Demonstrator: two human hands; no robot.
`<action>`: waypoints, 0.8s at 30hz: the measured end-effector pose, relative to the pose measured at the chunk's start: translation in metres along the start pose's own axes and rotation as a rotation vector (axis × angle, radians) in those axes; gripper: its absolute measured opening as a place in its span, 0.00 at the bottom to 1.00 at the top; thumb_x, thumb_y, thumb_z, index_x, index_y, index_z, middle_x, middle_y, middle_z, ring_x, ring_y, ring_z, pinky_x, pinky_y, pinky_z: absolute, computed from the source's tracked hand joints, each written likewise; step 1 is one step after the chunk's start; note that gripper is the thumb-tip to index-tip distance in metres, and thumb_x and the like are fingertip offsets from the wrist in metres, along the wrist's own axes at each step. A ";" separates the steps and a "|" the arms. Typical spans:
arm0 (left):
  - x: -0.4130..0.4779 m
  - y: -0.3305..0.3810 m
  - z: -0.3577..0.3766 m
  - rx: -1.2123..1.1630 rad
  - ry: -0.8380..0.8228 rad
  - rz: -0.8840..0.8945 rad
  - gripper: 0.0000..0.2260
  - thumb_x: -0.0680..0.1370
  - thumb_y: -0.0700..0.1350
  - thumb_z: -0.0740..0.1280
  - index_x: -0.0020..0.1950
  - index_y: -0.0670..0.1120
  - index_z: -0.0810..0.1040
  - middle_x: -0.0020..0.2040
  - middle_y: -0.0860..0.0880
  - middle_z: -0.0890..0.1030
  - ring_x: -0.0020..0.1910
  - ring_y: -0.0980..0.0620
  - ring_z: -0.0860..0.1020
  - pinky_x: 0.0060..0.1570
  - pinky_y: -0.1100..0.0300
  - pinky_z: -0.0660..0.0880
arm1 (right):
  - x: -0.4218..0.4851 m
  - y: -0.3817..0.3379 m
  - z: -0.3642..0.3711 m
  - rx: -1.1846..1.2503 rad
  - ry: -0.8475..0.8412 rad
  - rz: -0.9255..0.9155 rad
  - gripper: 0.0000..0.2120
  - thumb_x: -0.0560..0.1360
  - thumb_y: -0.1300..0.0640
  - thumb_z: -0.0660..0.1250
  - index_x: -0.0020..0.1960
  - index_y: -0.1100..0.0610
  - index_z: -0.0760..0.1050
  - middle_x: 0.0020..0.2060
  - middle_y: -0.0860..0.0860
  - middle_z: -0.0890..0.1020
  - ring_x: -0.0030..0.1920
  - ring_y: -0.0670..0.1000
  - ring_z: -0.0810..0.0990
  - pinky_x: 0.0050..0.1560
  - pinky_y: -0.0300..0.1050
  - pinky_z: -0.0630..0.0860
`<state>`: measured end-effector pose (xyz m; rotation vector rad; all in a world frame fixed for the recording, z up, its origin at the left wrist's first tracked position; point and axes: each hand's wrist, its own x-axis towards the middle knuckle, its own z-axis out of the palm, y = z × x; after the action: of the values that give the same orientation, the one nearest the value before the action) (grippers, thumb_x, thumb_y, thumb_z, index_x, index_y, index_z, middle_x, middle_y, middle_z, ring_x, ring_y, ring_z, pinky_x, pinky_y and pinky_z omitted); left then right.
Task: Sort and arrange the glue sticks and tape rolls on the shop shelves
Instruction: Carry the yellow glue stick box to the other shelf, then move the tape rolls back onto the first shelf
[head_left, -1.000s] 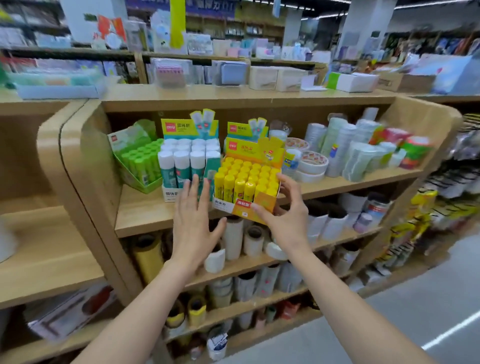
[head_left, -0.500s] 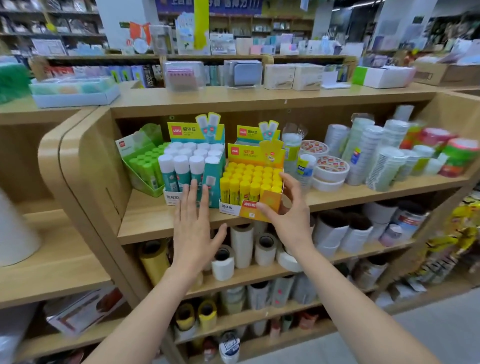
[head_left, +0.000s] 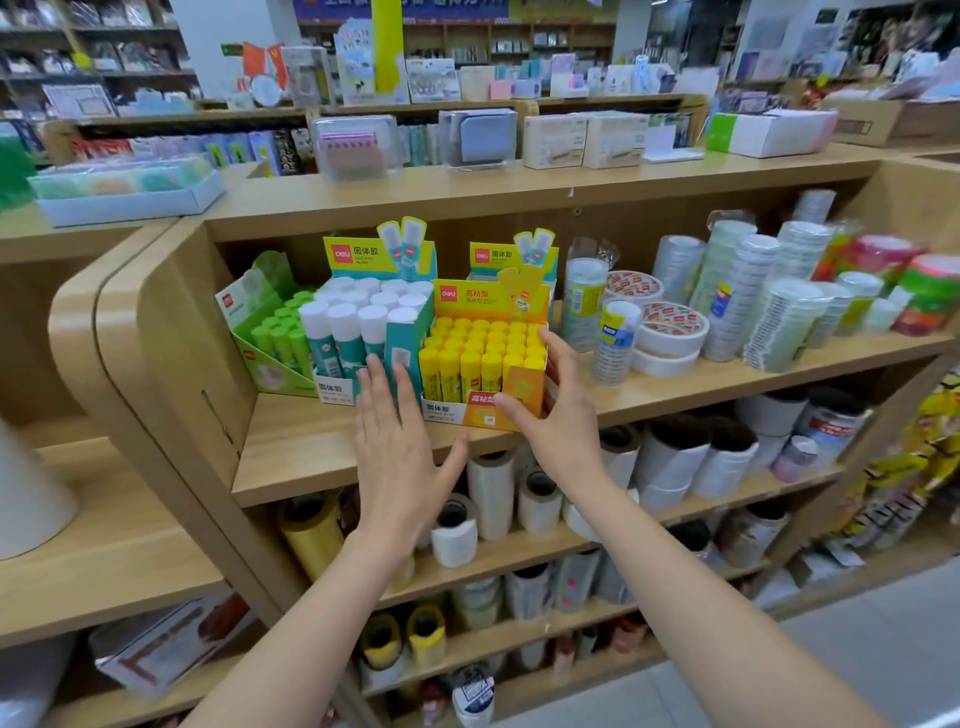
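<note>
The yellow glue-stick box (head_left: 485, 358) sits on the upper shelf (head_left: 306, 447) of the wooden unit, its front right corner reaching the shelf's front edge and its left side touching the teal glue-stick box (head_left: 363, 322). The right hand (head_left: 556, 415) grips that front right corner: the thumb lies across the orange front panel, and the curled fingers (head_left: 558, 358) wrap along the box's right wall, beside the rows of yellow caps. The left hand (head_left: 400, 447) is spread flat with nothing held, palm towards the shelf; its straight fingers (head_left: 376, 384) point up and their tips touch the lower front of the teal box, just left of the yellow box, while the thumb sticks out to the right below the yellow box's front (whether it touches the box cannot be told). A green glue-stick box (head_left: 270, 332) stands tilted just left of the teal one. To the right of the yellow box, on the same shelf, lie flat white tape rolls (head_left: 670, 332) with red print, and past them stand stacks of clear tape (head_left: 737, 291) and some coloured rolls (head_left: 924, 291). The shelf below carries large paper-wrapped rolls (head_left: 493, 488), ends facing outward
</note>
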<state>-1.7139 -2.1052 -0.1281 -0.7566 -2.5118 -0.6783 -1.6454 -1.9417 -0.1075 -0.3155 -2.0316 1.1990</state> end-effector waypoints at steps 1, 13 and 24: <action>0.000 0.001 0.001 -0.004 -0.004 -0.004 0.44 0.77 0.62 0.61 0.80 0.42 0.40 0.80 0.39 0.39 0.79 0.42 0.41 0.77 0.44 0.51 | 0.002 0.001 0.000 -0.002 -0.010 0.004 0.38 0.70 0.46 0.75 0.73 0.41 0.59 0.69 0.45 0.70 0.68 0.47 0.71 0.64 0.57 0.74; 0.007 0.043 0.022 0.140 0.062 0.095 0.32 0.80 0.57 0.59 0.81 0.51 0.52 0.81 0.44 0.44 0.79 0.40 0.40 0.75 0.39 0.54 | 0.039 0.015 -0.011 -0.045 -0.154 -0.031 0.41 0.74 0.49 0.72 0.78 0.48 0.51 0.74 0.48 0.66 0.72 0.49 0.66 0.69 0.53 0.69; 0.002 0.122 0.057 0.160 0.141 0.093 0.28 0.81 0.54 0.57 0.80 0.51 0.54 0.81 0.43 0.46 0.80 0.43 0.45 0.77 0.43 0.48 | 0.040 0.037 -0.106 -0.006 0.057 -0.513 0.19 0.74 0.61 0.71 0.63 0.59 0.72 0.57 0.52 0.76 0.58 0.52 0.75 0.57 0.54 0.75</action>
<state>-1.6573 -1.9828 -0.1322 -0.7364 -2.3541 -0.4752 -1.6046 -1.8311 -0.0891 0.1637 -1.9061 0.8515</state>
